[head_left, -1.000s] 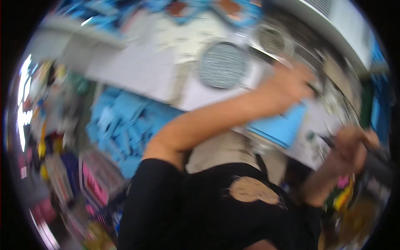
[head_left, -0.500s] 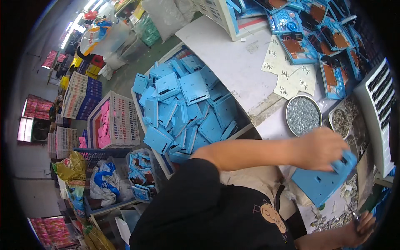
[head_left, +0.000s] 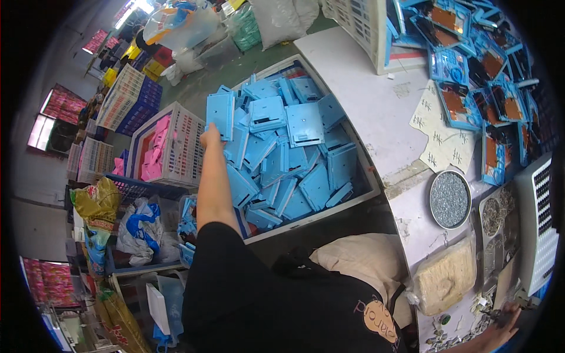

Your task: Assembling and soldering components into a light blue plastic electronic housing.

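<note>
My left arm stretches out to the far left corner of a crate (head_left: 376,191) heaped with blue plastic casings (head_left: 305,125). There my left hand (head_left: 212,137) is closed on the lower edge of one flat blue plastic casing (head_left: 220,112), which is tilted up against the pile. At the lower right, my right hand (head_left: 505,328) rests low over the table, its fingers stretched out beside small metal pieces (head_left: 450,340). Part of that hand is dim near the picture's rim. Between my body and the parts trays lies a worn yellowish block (head_left: 442,276) wrapped in plastic.
A round dish of small silvery parts (head_left: 449,199) stands on the white table (head_left: 359,76), next to a metal tray of screws (head_left: 493,216). Opened blue units with brown boards (head_left: 456,106) pile up at the far right. A white crate of pink parts (head_left: 182,147) stands left.
My left hand has swung from the right-hand table to the crate at left. The blue casing over the block is gone from there. My right hand's fingers have straightened.
</note>
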